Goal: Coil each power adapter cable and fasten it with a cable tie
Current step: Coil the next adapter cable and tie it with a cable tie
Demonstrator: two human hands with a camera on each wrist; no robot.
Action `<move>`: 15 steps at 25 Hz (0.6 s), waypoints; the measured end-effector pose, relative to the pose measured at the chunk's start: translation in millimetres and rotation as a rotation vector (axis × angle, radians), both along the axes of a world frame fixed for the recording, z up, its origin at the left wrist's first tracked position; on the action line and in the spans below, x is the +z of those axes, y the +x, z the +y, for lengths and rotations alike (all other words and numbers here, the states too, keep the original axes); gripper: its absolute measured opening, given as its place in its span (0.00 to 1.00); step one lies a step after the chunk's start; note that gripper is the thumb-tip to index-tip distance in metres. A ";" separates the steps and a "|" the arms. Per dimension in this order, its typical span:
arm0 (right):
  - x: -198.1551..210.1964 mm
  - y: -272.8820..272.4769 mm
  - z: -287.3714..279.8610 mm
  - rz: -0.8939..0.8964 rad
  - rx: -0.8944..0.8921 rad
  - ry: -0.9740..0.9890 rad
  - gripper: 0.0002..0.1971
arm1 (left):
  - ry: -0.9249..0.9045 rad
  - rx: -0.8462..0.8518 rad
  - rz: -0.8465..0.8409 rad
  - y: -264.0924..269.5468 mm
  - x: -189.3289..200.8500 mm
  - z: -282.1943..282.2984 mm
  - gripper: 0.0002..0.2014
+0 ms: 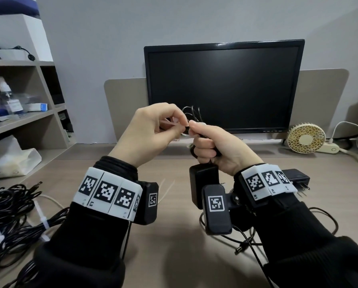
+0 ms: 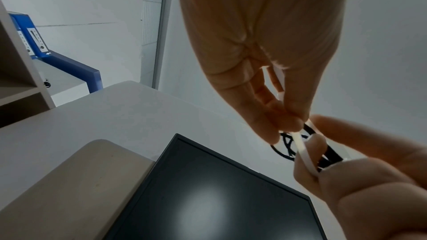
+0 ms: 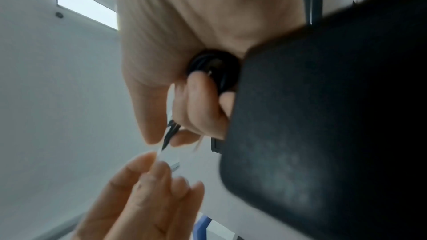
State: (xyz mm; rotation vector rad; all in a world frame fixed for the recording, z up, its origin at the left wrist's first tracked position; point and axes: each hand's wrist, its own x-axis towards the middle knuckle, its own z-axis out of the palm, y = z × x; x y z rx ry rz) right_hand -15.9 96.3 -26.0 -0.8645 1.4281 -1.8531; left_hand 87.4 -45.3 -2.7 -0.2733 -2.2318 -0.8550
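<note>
Both hands are raised in front of the monitor. My right hand [image 1: 207, 140] grips a coiled black cable [image 2: 286, 145], whose loops stick out above the fist [image 1: 191, 113]. The black adapter block [image 1: 204, 183] hangs below that hand and fills the right of the right wrist view [image 3: 323, 134]. A white cable tie [image 2: 302, 149] wraps around the coil. My left hand [image 1: 159, 125] pinches the tie's end [image 3: 161, 154] between thumb and fingers, right beside the right thumb.
Several black cables bundled with white ties [image 1: 14, 221] lie at the desk's left. Another adapter [image 1: 296, 179] and loose cable [image 1: 246, 244] lie at the right. Loose white ties [image 1: 167, 190] lie mid-desk. A monitor [image 1: 223, 86], small fan [image 1: 306, 140] and shelves [image 1: 22, 113] surround the area.
</note>
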 end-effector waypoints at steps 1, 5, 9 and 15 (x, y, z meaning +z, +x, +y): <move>1.5 -1.3 2.2 -0.091 0.031 -0.062 0.12 | 0.001 0.017 -0.001 1.9 1.1 -1.3 0.06; 8.7 -6.7 11.7 -0.240 0.108 -0.208 0.14 | 0.073 0.110 -0.051 10.0 3.9 -10.6 0.12; 10.8 -4.2 12.5 -0.160 0.090 -0.169 0.15 | 0.072 0.177 -0.057 20.1 9.0 -21.8 0.12; 10.6 -2.2 11.6 -0.052 -0.140 -0.117 0.13 | 0.123 0.103 0.080 20.8 12.5 -3.4 0.09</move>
